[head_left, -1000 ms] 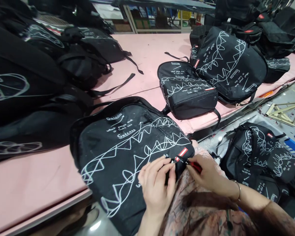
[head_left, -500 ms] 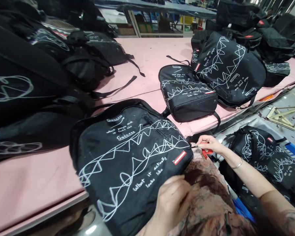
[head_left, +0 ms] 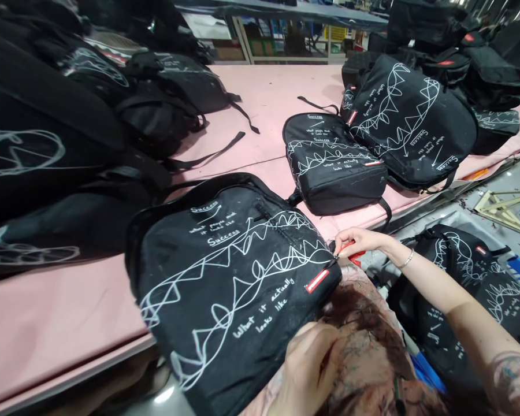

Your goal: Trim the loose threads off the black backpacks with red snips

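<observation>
A black backpack (head_left: 225, 277) with white scribble print and a red label lies in front of me, partly on the pink table and overhanging its front edge. My right hand (head_left: 359, 241) is closed at the backpack's right corner. It pinches a small tool with red at its handle end, which looks like thread snips (head_left: 351, 254); the dark tip meets the corner. My left hand (head_left: 309, 361) is curled closed against the near edge of the backpack. Its fingertips are turned away, so I cannot see what they hold.
Two similar printed backpacks (head_left: 335, 164) lie at the right on the pink table (head_left: 260, 89). Black bags (head_left: 47, 127) are heaped at the left, more at the back right. Below right, printed bags (head_left: 459, 277) fill a container beside a wooden frame (head_left: 505, 208).
My right hand has moved left, bringing the red-handled tool's tip against the backpack's corner. My left hand has turned slightly and shifted down along the near edge.
</observation>
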`<move>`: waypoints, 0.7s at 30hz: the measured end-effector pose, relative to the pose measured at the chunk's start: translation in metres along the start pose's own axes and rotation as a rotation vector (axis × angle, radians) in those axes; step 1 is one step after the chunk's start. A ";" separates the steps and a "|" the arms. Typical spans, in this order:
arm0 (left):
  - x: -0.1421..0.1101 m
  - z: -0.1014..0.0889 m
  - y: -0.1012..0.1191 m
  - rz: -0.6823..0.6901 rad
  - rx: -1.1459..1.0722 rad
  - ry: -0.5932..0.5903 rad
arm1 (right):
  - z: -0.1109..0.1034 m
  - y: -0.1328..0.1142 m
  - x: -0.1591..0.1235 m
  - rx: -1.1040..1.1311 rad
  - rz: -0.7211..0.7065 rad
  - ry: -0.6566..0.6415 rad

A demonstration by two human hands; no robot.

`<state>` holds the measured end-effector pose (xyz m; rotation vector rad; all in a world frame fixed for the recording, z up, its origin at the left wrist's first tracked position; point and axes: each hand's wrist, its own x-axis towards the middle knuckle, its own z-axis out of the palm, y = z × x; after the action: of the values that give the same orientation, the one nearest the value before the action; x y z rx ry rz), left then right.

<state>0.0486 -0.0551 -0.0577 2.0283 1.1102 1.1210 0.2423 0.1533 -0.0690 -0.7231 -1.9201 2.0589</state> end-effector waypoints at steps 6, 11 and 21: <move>0.000 -0.002 0.000 -0.009 -0.023 0.015 | -0.002 -0.006 0.002 0.043 0.006 0.007; 0.000 -0.001 -0.001 -0.031 -0.023 0.022 | -0.002 -0.009 0.002 0.039 -0.005 0.008; 0.003 -0.002 0.004 -0.033 -0.012 0.035 | 0.007 -0.014 0.012 0.035 0.023 -0.099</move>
<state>0.0489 -0.0541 -0.0524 1.9808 1.1475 1.1479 0.2260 0.1544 -0.0575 -0.6498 -1.9298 2.1750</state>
